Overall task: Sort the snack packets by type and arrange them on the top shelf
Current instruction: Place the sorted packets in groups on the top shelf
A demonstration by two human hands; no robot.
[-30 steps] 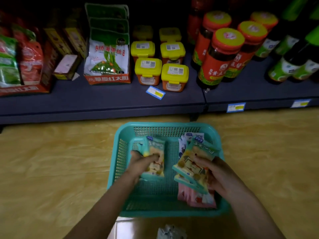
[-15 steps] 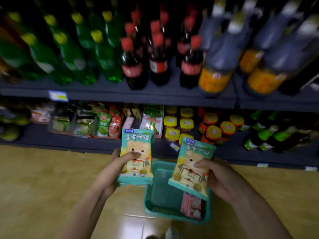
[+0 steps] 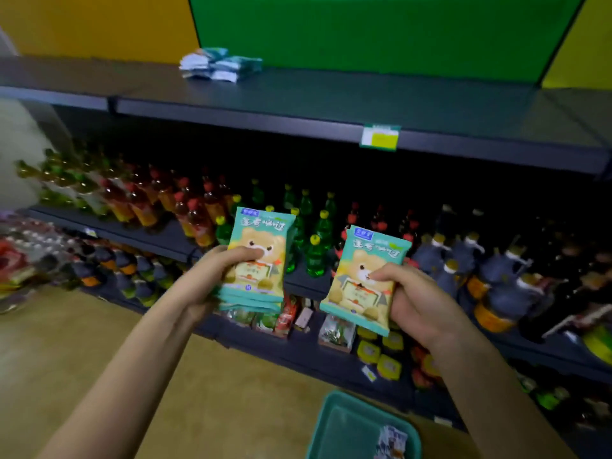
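My left hand (image 3: pixel 212 279) grips a small stack of teal snack packets (image 3: pixel 261 246) printed with a bear. My right hand (image 3: pixel 414 299) holds another stack of the same teal bear packets (image 3: pixel 367 270). Both stacks are raised in front of the middle shelves, below the top shelf (image 3: pixel 331 97). On the top shelf, at the back left of centre, lies a pile of white and teal packets (image 3: pixel 218 65). The teal basket (image 3: pixel 334 425) sits on the floor at the bottom, with a few packets (image 3: pixel 390 442) left inside.
Below the top shelf stand rows of bottles (image 3: pixel 198 210) with red, yellow and green caps; dark bottles (image 3: pixel 480 266) stand to the right. Yellow-lidded tubs (image 3: pixel 381 352) and bagged goods fill the lowest shelf. A price tag (image 3: pixel 379 137) hangs on the top shelf's edge. The floor (image 3: pixel 99 342) is yellowish.
Both hands lifted the bear packets out of the basket and raised them. The view swung up from the floor to the top shelf.
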